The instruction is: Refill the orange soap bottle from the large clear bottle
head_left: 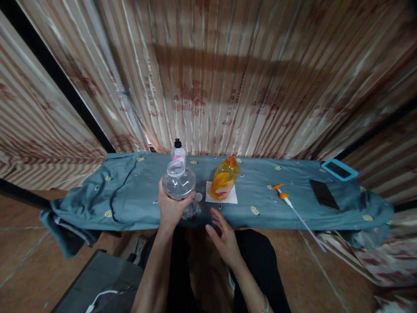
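My left hand [171, 208] is wrapped round a clear, open-necked plastic bottle [178, 182] that stands near the front edge of a narrow table with a blue-grey cloth [130, 195]. Its small clear cap [197, 197] lies beside it. My right hand [224, 237] hovers open just in front of the table edge, fingers spread, holding nothing. An orange-yellow bottle [224, 178] without a pump stands on a white paper napkin [228, 198] just right of the clear bottle. The orange pump head with its long white tube [288, 202] lies on the cloth further right.
A small bottle with a black cap [178, 152] stands behind the clear bottle. A black phone [324, 194] and a blue-framed tablet [339, 169] lie at the table's right end. Striped curtains hang behind. A grey case [97, 278] sits on the floor at lower left.
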`<state>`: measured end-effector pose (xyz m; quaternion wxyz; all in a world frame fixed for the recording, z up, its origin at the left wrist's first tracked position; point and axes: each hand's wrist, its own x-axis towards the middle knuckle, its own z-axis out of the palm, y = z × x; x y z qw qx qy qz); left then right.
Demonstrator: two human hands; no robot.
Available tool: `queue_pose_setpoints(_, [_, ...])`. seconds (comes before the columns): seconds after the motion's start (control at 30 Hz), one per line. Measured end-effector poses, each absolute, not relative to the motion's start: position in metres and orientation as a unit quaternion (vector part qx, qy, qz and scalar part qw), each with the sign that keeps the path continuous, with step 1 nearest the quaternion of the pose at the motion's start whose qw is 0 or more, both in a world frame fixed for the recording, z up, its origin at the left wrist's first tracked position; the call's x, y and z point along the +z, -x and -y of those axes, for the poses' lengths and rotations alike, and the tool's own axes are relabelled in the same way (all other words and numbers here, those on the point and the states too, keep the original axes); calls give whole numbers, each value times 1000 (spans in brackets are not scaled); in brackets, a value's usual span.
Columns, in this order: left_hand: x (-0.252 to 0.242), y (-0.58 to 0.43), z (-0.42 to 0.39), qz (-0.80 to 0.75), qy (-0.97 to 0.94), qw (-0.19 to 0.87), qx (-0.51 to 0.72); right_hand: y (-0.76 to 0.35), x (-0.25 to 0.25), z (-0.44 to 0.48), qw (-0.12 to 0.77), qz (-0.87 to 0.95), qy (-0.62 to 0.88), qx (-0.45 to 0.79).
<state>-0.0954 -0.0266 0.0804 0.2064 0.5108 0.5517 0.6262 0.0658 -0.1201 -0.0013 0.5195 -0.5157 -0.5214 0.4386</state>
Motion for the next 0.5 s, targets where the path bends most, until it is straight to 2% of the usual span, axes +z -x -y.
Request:
queue_pose_setpoints(0.13, [105,66,50,-466,-546,347,604,-79,-1,122,603,360,423,572])
queue_pose_setpoints(0.27, [119,31,67,-345,-586,513,524,-97,-5,127,619,235,337,670])
queue_pose_setpoints(0.5, [127,-21,72,-190,-610,632,439,-132,-8,154,679,64,333,651])
